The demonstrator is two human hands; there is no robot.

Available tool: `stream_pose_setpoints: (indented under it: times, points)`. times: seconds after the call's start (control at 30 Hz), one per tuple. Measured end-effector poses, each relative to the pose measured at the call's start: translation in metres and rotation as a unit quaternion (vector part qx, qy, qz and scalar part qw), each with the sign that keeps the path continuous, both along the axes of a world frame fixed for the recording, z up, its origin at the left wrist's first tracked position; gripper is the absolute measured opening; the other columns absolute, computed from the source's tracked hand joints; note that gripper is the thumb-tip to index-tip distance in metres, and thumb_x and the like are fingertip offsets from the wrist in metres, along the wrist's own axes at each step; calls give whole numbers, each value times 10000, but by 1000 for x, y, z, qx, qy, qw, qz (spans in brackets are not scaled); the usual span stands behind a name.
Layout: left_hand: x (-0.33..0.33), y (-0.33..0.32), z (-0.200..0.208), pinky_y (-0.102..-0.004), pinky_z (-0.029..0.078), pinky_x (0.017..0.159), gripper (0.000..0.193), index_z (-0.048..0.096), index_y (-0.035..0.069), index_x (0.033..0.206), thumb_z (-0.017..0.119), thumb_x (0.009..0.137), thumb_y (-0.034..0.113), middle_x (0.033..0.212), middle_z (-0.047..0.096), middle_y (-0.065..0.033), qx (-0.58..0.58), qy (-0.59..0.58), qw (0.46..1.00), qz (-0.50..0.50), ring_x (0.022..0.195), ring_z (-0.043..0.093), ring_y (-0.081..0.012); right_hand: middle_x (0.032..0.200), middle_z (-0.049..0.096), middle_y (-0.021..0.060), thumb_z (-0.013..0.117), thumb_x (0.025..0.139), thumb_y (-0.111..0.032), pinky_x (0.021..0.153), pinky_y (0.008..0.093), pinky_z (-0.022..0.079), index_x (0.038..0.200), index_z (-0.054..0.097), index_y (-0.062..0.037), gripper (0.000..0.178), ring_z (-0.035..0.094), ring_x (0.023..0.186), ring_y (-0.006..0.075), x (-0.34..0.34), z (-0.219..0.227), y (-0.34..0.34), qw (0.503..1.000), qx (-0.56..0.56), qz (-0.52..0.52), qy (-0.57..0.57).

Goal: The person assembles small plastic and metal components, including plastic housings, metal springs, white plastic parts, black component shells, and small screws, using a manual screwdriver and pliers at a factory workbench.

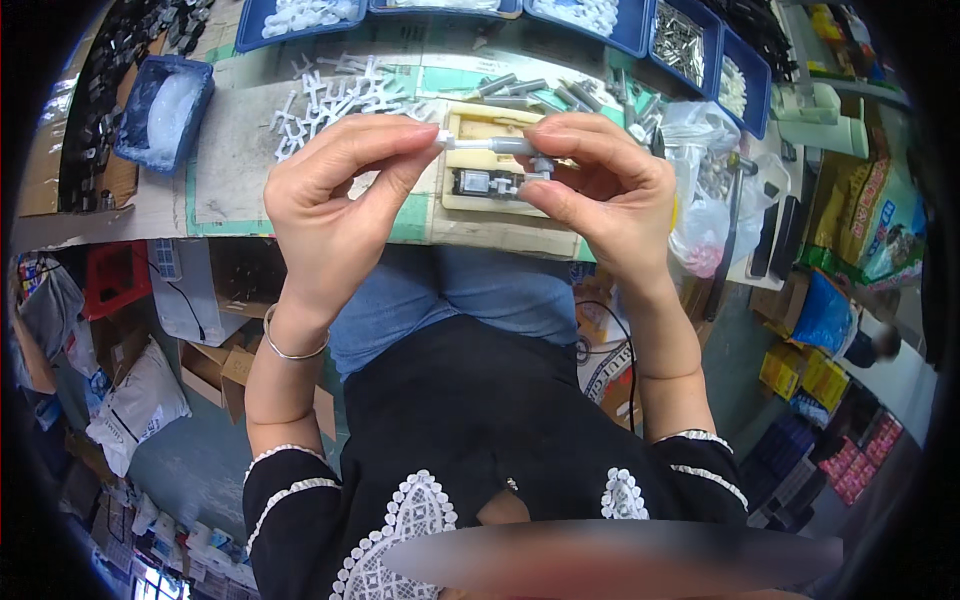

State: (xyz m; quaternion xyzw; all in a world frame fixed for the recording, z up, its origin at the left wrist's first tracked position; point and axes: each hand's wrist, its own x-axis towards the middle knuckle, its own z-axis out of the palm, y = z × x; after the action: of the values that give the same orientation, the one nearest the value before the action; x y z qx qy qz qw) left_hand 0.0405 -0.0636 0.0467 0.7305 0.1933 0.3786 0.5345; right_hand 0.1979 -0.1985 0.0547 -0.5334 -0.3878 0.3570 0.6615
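Observation:
Between my right hand's [605,175] thumb and fingers is a grey cylinder [512,146] with a thin white rod pointing left. At that rod's left end, my left hand [345,185] pinches a small white plastic piece [446,138]. Both hands are above a cream-coloured fixture [480,201] near the table's front edge. Inside the fixture lies a small black-framed mechanism with a clear part [478,183]. My right thumb is close to a grey-white fitting [541,168] below the cylinder; I cannot tell whether they are joined.
White plastic parts [335,95] are heaped beyond my left hand, and grey cylinders [575,95] lie behind the fixture. Blue bins [647,45] of small parts line the back. Another blue bin [207,85] stands left, a clear plastic bag [695,150] right.

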Motion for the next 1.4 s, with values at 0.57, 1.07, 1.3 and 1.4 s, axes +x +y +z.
stream_pose_setpoints:
  times: [0.57,1.07,1.3,1.4]
  points:
    - [10,-26,-22,-247,498,690,119,677,-13,858,661,756,-72,828,673,-92,-39,20,998,-52,767,641,-163,1010,627,115,728,712,23,753,285,557,957,668,18,252,634,889,171,4,-12,-30,986,-52,-8,-156]
    - [-103,171,20,-331,418,716,82,670,64,794,614,743,31,764,641,-48,502,366,761,187,769,571,-221,1087,565,141,683,714,122,820,289,534,1012,623,56,311,584,988,190,21,-16,-34,988,-81,-73,-109]
    - [-104,187,-4,-331,390,728,71,672,73,770,630,727,36,749,633,-41,523,442,719,123,793,555,-207,1089,563,145,679,716,123,813,282,533,1016,621,57,313,581,982,188,18,-17,-26,988,-87,-62,-114]
    - [-106,182,11,-332,386,728,48,664,65,768,637,734,46,752,632,-41,538,410,723,143,776,545,-212,1090,562,141,683,716,118,811,278,532,1016,622,53,313,577,987,186,21,-15,-27,987,-87,-65,-118]
